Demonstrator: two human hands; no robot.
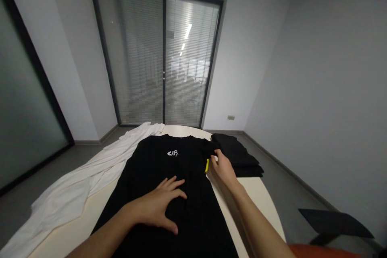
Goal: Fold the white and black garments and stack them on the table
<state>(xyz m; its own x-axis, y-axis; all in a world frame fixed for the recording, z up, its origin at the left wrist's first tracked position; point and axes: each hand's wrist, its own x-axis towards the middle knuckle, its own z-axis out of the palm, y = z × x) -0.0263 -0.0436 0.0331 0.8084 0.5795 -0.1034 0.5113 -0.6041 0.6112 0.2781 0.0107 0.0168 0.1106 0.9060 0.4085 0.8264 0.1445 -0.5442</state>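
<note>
A black T-shirt (169,169) with a small white print on its chest lies spread out on the pale table (256,193), its collar toward the far edge. My left hand (161,203) is over the middle of the shirt, fingers spread and palm down, holding nothing. At the shirt's right side, my right hand (224,168) is closed with thumb and fingertips at the end of the short sleeve. Just left of that hand, a small bright yellow piece (207,165) shows beside the shirt's edge; what it is I cannot tell.
White cloth garments (99,169) lie along the table's left side, hanging past its edge. A stack of folded black clothes (238,155) sits at the back right. To the lower right is a dark chair part (335,221). Glass panels with blinds (163,56) stand beyond the table.
</note>
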